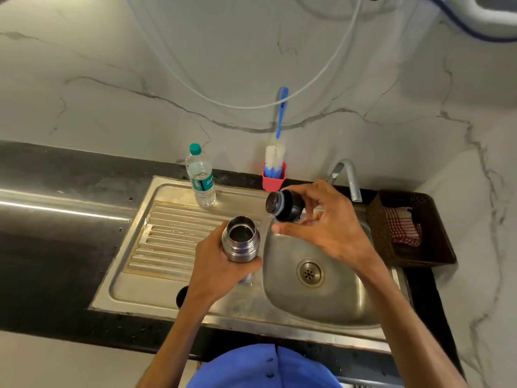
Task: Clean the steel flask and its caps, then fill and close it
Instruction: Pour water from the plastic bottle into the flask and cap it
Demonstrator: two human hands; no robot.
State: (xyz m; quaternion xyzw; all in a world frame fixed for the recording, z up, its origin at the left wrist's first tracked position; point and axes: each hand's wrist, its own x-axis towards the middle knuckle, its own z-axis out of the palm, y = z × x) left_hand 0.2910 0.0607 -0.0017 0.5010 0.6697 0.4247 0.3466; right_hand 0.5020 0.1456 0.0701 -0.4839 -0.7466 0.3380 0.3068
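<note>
My left hand (215, 273) grips the steel flask (241, 238) upright over the draining board, its mouth open and dark inside. To its upper right, my right hand (327, 219) holds a black stopper cap (284, 205) tilted on its side above the sink's left rim, its flat threaded end facing left towards the flask. A dark round object (181, 296), partly hidden behind my left wrist, lies on the draining board. A plastic water bottle (201, 177) with a green cap stands at the back of the board.
A blue-handled bottle brush (275, 158) stands in a red holder (273, 184) against the marble wall. The tap (348, 177) curves over the steel sink (341, 301). A dark basket (436, 256) holding a red checked cloth (402, 228) sits to the right.
</note>
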